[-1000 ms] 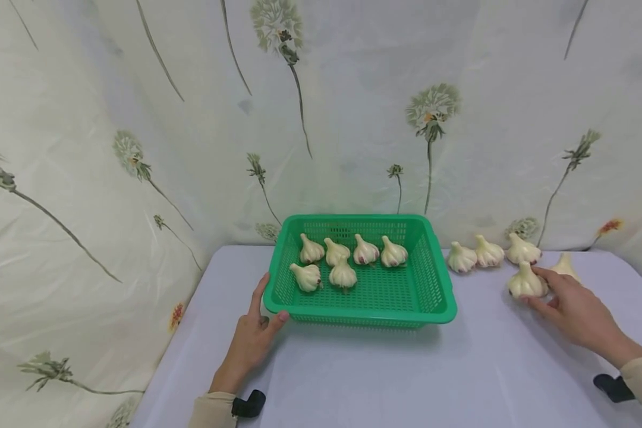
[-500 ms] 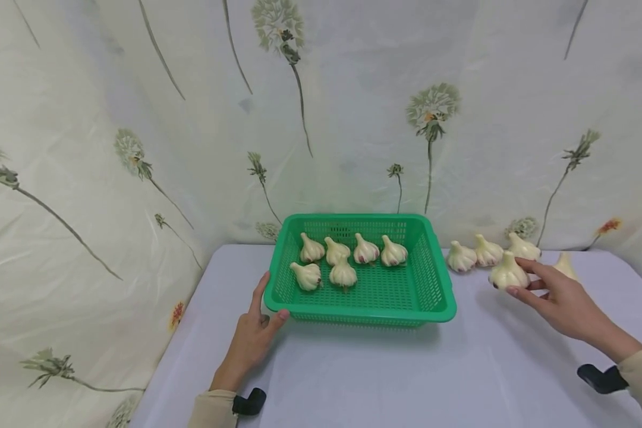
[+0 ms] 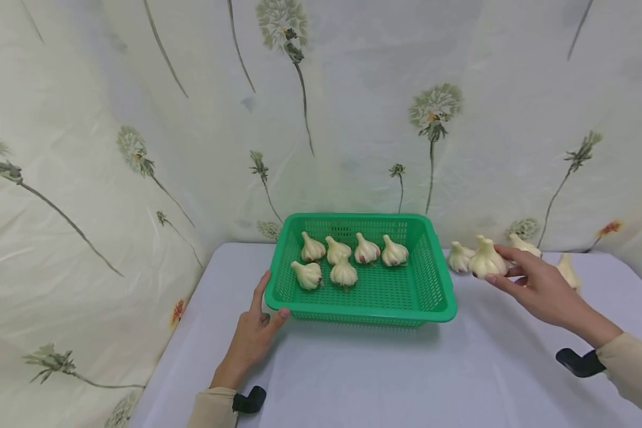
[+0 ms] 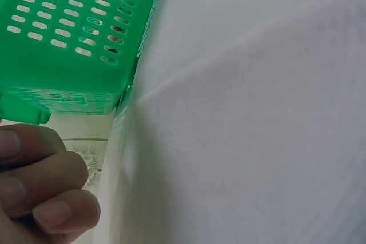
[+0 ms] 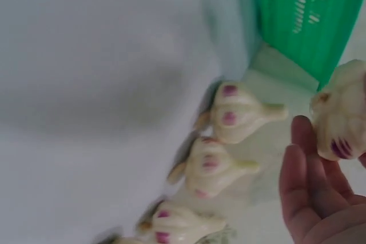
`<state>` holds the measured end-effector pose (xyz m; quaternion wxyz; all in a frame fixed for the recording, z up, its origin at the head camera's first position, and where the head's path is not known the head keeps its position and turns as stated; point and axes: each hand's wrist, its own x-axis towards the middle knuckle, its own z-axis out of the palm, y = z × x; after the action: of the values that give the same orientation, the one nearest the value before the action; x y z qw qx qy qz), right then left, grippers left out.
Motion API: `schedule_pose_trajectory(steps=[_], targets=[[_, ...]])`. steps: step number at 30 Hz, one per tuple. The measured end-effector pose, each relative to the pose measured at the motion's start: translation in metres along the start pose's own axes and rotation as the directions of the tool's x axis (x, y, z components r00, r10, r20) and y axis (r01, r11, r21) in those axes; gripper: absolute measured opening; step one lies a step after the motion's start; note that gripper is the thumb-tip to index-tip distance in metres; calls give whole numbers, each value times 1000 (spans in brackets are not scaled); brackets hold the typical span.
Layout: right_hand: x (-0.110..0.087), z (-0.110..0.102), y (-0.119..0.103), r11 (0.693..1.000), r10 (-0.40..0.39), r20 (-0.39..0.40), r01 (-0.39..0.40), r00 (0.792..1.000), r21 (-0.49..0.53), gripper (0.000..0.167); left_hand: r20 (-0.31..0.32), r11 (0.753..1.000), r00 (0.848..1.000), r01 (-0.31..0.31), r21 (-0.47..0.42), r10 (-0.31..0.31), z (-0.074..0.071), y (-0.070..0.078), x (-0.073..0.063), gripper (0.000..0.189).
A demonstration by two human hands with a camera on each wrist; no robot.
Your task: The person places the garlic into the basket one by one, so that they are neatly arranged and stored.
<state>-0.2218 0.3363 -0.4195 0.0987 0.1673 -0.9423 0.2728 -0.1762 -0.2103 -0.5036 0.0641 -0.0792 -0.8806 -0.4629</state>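
Observation:
My right hand (image 3: 540,291) holds a garlic bulb (image 3: 488,259) between thumb and fingers, neck up, raised off the table to the right of the green plastic basket (image 3: 358,314). In the right wrist view that bulb (image 5: 343,115) is partly cut off by the frame edge. My left hand (image 3: 250,340) holds the basket's front left corner, index finger along the left side and thumb at the front rim. Its other fingers (image 4: 57,178) are curled beside the basket in the left wrist view. Several garlic bulbs (image 3: 344,273) lie inside the basket, toward its left and back.
Loose bulbs sit on the white-covered table (image 3: 364,380) to the basket's right: one bulb (image 3: 459,258) next to the basket, another (image 3: 525,245) behind my right hand, and one (image 3: 568,273) farther right. A dandelion-print curtain (image 3: 353,119) hangs behind and along the left.
My right hand has lifted the garlic bulb from the table and carried it left toward the basket. The left hand and basket have stayed in place.

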Motion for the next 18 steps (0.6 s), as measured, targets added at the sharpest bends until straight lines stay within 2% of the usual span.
schedule_pose_trajectory(steps=[6, 13, 18], targets=[[14, 0, -22, 997, -53, 10, 53, 999, 61, 68, 0, 1000, 1000, -11, 5, 11, 0, 0, 1, 86], [29, 4, -43, 989, -59, 38, 53, 998, 139, 67, 1, 1000, 1000, -5, 15, 5, 1, -1, 2, 86], [41, 7, -60, 979, -110, 21, 105, 994, 175, 64, 7, 1000, 1000, 5, 14, -6, 0, 0, 0, 87]])
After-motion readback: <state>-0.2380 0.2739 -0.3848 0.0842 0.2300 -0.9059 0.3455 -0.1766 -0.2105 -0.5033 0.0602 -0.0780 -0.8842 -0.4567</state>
